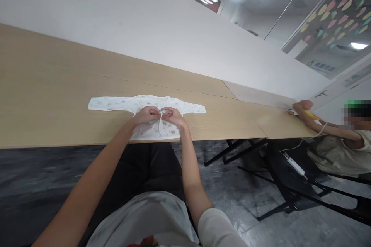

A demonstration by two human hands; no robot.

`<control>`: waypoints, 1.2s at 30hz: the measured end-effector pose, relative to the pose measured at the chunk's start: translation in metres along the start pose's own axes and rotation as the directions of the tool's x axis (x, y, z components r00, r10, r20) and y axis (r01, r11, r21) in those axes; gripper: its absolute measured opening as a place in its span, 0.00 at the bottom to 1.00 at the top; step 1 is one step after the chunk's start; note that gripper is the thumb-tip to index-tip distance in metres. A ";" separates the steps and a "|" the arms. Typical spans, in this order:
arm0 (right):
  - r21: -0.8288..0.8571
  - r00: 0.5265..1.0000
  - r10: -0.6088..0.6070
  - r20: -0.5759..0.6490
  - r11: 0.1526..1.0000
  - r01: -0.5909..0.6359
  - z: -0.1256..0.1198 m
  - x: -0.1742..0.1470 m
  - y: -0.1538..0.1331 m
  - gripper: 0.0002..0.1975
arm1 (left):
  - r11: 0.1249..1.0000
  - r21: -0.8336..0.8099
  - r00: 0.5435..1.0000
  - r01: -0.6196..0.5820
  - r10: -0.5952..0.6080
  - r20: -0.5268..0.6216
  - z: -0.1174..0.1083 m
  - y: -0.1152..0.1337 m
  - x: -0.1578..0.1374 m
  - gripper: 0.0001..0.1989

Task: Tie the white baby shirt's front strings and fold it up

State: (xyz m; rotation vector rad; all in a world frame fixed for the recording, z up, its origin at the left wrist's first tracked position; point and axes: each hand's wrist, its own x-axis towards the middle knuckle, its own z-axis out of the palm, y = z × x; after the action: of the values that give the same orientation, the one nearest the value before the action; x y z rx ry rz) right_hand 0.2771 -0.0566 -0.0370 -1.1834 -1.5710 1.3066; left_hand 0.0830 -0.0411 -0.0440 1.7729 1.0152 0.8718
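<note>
A small white baby shirt (174, 104) with a scattered print lies on the wooden table, its long sleeves spread to both sides. Its lower hem reaches the table's front edge. My left hand (147, 115) pinches the cloth at the front opening from the left. Facing it, my right hand (172, 116) pinches the other edge of the same opening. The fingertips of both hands are close together over the middle of the shirt. Any fastener between the fingers is too small to make out.
The long table (58, 85) runs along a white wall (116, 15). To the right, another person (344, 142) sits with a doll (306, 104) on the table. A black folding chair (290, 173) carries a white power strip (295, 165) with a cable.
</note>
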 end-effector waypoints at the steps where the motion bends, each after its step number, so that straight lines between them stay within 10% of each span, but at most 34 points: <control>1: -0.013 1.000 0.006 0.000 1.000 -0.006 0.000 0.000 0.000 0.20 | 1.000 0.004 1.000 -0.002 0.002 -0.001 0.000 0.000 0.000 0.20; 36: -0.024 0.998 0.068 0.004 0.997 -0.068 0.004 0.000 -0.005 0.16 | 0.996 0.085 1.000 0.001 -0.001 0.000 -0.003 0.002 -0.003 0.19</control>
State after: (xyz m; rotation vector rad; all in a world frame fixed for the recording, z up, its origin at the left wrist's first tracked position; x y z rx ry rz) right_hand 0.2725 -0.0582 -0.0329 -1.2593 -1.5665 1.3384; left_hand 0.0797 -0.0436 -0.0412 1.8434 1.0678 0.8391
